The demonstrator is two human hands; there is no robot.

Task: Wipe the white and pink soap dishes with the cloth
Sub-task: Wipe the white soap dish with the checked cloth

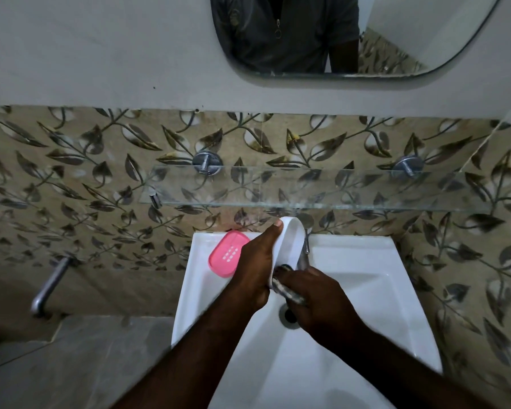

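Over the white sink (366, 261) at frame centre, the left hand (254, 267) grips the white soap dish (291, 246); the right hand (322, 302) clutches the cloth (286, 290) against it. The pink soap dish (227, 253) lies on the rim, left.

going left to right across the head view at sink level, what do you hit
wall tap → pink soap dish → left hand → white soap dish → right hand holding the cloth → sink's right rim
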